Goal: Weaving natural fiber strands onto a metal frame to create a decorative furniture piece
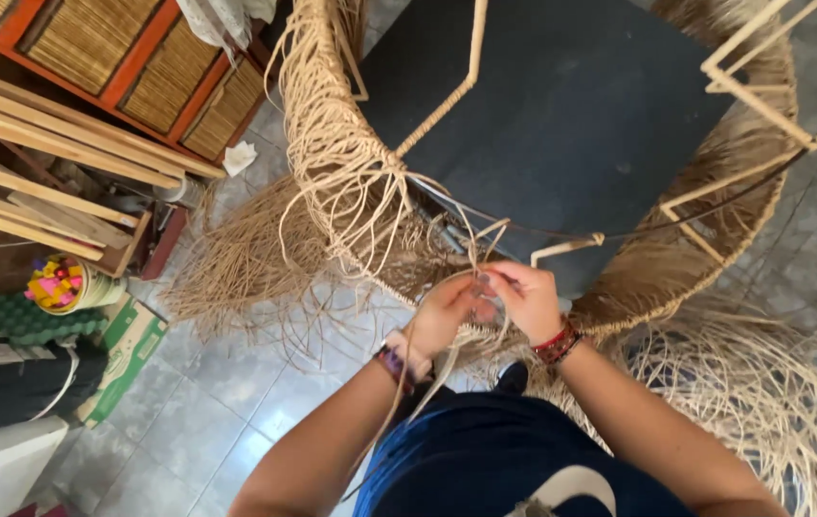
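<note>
Both hands, left (444, 313) and right (526, 299), pinched strands (481, 251) at the frame (561, 248); weaving seemed midway, needing a tight pull.

a: how are the arms placed?

b: both forearms are extended forward from the bottom of the view, bare, and angled inward so that the hands are brought together in the middle.

a: and the left hand (444, 313)?

b: it is curled, with the fingers bent inward toward the other hand. a band is worn at its wrist.

a: the right hand (526, 299)?

b: its fingers are pinched and turned toward the left, and the fingertips of the two hands are touching or nearly so. a red and dark bracelet is worn at that wrist.

a: is anything gripped?

b: thin pale strands appear pinched where the fingertips meet.
</note>
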